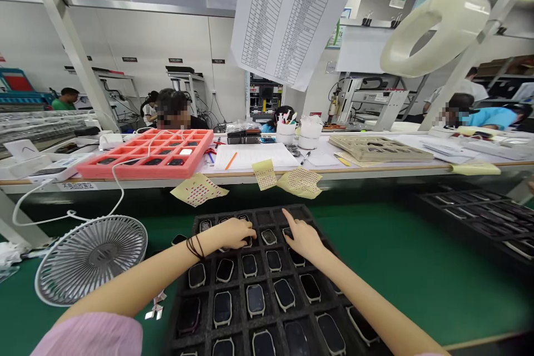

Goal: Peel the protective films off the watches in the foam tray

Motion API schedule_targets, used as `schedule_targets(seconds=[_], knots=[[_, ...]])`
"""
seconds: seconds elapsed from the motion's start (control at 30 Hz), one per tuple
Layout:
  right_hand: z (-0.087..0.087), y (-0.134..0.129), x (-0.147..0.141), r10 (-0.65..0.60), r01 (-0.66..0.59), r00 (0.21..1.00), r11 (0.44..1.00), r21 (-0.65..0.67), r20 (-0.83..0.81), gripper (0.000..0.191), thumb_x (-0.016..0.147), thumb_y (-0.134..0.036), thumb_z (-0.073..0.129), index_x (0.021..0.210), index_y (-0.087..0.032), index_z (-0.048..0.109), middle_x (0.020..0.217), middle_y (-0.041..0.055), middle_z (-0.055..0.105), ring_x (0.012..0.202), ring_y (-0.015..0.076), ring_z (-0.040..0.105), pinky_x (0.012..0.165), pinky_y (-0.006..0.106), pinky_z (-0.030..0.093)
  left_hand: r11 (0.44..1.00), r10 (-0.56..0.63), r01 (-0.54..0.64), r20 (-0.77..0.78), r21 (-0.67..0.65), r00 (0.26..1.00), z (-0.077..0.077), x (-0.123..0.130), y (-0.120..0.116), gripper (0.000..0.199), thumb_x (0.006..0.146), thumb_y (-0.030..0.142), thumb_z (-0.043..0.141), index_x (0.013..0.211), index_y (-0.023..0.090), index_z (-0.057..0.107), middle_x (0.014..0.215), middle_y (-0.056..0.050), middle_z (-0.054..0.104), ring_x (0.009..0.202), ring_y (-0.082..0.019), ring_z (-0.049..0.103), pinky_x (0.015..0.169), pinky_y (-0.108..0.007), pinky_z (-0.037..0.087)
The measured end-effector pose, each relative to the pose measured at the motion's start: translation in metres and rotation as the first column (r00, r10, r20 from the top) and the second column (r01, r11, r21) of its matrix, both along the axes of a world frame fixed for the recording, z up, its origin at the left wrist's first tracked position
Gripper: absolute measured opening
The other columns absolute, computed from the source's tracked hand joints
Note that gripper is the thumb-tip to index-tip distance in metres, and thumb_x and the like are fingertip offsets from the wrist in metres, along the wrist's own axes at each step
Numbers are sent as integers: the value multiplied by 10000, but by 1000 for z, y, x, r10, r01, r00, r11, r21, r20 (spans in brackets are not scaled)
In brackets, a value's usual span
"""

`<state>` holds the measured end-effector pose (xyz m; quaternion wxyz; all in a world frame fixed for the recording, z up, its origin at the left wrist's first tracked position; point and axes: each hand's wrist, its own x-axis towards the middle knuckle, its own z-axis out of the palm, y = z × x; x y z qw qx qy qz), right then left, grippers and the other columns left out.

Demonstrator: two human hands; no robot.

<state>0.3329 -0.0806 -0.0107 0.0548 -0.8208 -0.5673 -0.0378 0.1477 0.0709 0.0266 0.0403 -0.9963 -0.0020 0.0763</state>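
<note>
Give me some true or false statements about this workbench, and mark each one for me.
1. The left hand and right hand are both over a black foam tray of watch-like devices. True.
2. The left wrist is bare. False: black bands circle it.
3. A white fan sits on the green mat left of the tray. True.
4. The coral-red tray on the far bench is empty. False: black items lie in several compartments.
5. A printed table hangs above the far bench. True.
</note>
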Motion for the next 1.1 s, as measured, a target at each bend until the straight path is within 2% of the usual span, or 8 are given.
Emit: schedule_targets(seconds=[0.1,0.2,0.37,0.57,0.7,0.9,1.1], knots=[[-3,4,-5,-37,38,999,998,-53,9,634,836,-216,533,1433,-139,332,970,182,689,967,328,603,708,364,454,1000,-11,12,-41,21,999,-4,10,0,351,734,64,602,1043,219,660,992,-71,666,890,-238,647,684,-286,490],[-8,6,-2,-50,49,999,998,-48,-5,648,830,-240,558,1430,-126,340,951,179,697,977,333,600,716,362,456,999,-45,45,-82,8,996,-1,12,5,368,672,53,664,984,248,678,971,-36,681,849,-228,655,635,-268,476],[-12,6,6,-51,50,997,998,-29,-61,679,814,-245,577,1437,-165,316,978,142,690,1023,300,584,714,322,449,998,-63,60,-99,-33,993,5,12,14,322,719,89,687,989,265,671,1019,-4,687,897,-203,649,695,-252,464],[-13,5,8,-58,57,990,998,-13,-128,662,812,-285,577,1418,-180,331,1023,125,672,1043,280,572,694,303,437,994,-81,70,-127,-85,989,-2,17,19,301,715,239,753,1002,255,663,1032,-5,660,888,-196,639,672,-235,456],[-13,4,7,-78,77,986,997,-11,-149,650,820,-289,561,1419,-196,328,1035,114,668,1055,271,565,712,296,426,995,-68,58,-113,-86,991,-8,15,18,272,735,227,736,995,240,657,1012,-20,644,871,-201,633,688,-244,457],[-15,3,6,-84,86,985,996,7,-148,634,814,-273,564,1404,-195,345,1026,107,667,1046,270,570,711,292,421,993,-45,36,-78,-110,996,-13,8,16,337,788,212,677,1117,227,608,1120,-55,615,979,-217,611,810,-268,459],[-15,2,7,-94,101,981,994,31,-168,607,816,-291,575,1382,-200,374,1006,118,653,1014,262,593,716,292,424,990,-56,43,-97,-131,994,-11,14,20,340,733,195,719,1062,229,636,1064,-27,636,893,-200,631,731,-251,474]])
